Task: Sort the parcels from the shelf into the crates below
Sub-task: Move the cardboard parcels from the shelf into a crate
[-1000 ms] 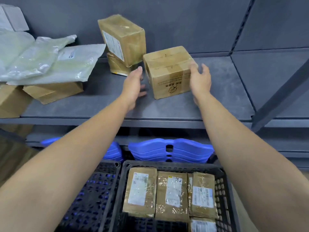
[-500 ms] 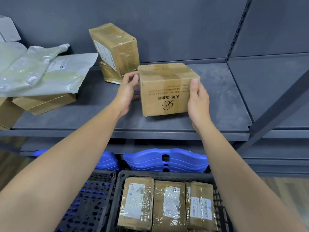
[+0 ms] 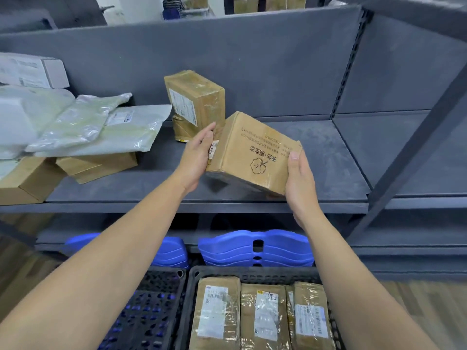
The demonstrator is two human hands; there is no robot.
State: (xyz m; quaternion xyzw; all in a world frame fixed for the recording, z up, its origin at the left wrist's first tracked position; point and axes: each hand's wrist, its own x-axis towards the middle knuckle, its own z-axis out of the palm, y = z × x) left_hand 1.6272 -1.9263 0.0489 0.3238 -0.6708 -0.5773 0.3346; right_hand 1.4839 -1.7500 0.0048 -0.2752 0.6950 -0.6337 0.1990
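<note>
A brown cardboard box (image 3: 252,152) with printed characters and a flower logo is lifted and tilted above the grey shelf (image 3: 316,152). My left hand (image 3: 198,155) holds its left side, my right hand (image 3: 299,178) grips its lower right corner. Behind it a taped brown parcel (image 3: 195,99) leans on another against the shelf's back wall. Below, a black crate (image 3: 192,281) holds three taped parcels (image 3: 257,317) side by side. Another black crate (image 3: 149,311) sits to its left.
White plastic mailer bags (image 3: 101,127) lie over cardboard boxes (image 3: 96,165) at the shelf's left, with a white box (image 3: 32,69) behind. Stacked blue lids (image 3: 255,248) stand behind the crates. A slanted grey shelf post (image 3: 414,137) crosses the right side.
Both hands closed on the box, lifted it off the shelf and turned it so that its left end points up. The view tilted upward.
</note>
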